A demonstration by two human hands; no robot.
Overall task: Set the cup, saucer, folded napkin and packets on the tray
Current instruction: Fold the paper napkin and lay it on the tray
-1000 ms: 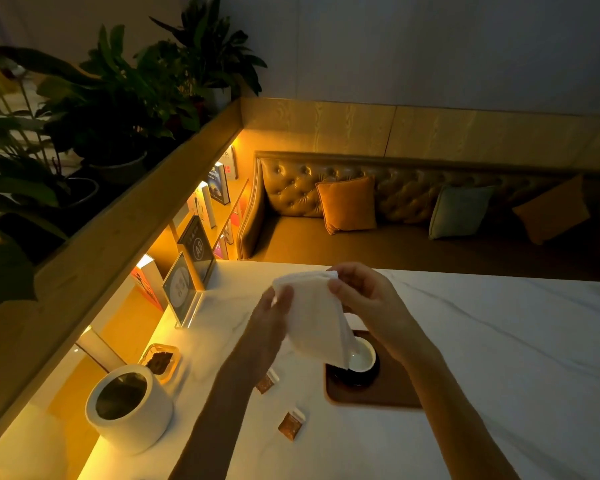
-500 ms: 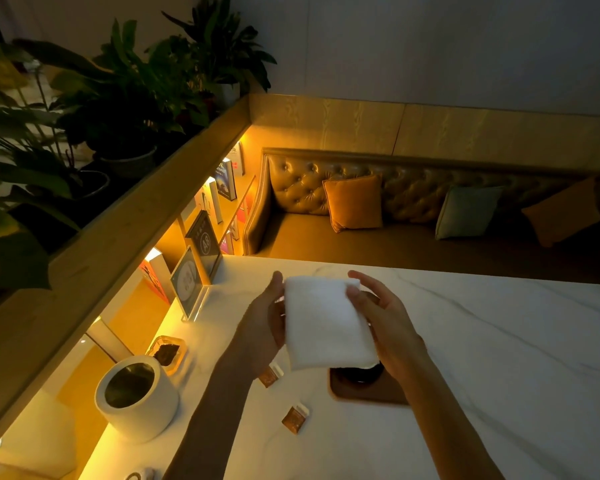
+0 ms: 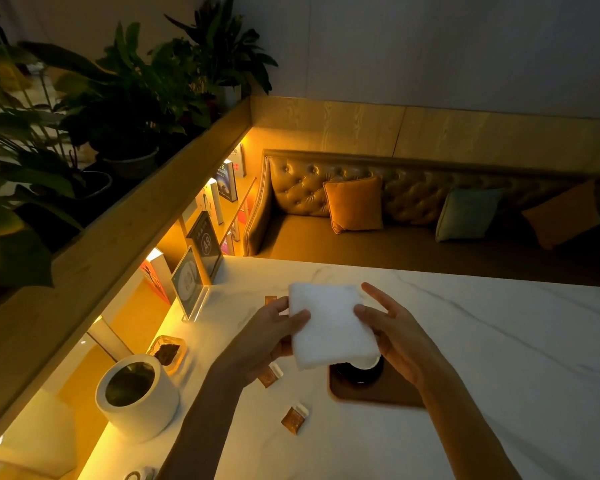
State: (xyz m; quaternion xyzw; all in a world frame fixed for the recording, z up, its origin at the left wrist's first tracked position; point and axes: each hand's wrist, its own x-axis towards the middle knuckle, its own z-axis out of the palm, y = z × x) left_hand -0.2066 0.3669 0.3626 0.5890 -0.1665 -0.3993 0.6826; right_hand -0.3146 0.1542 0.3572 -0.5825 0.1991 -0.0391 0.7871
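A white folded napkin (image 3: pixel 329 323) is held flat in the air between my left hand (image 3: pixel 267 337) and my right hand (image 3: pixel 392 332), each pinching one side. Below it lies the brown tray (image 3: pixel 368 393) on the marble table, with a dark saucer (image 3: pixel 355 374) and a white cup (image 3: pixel 368 363) on it, both mostly hidden by the napkin. Three small brown packets lie on the table left of the tray: one (image 3: pixel 294 419) near the front, one (image 3: pixel 269 375) under my left wrist, one (image 3: pixel 270 300) beyond my left hand.
A white cylindrical container (image 3: pixel 136 396) and a small glass dish (image 3: pixel 168 353) stand at the table's left edge, with an acrylic sign stand (image 3: pixel 189 282) behind them. A lit bookshelf runs along the left; a tufted bench with cushions sits beyond the table.
The napkin went from hanging loosely in my fingers to a flat folded square held by both sides. The view has tilted down slightly.
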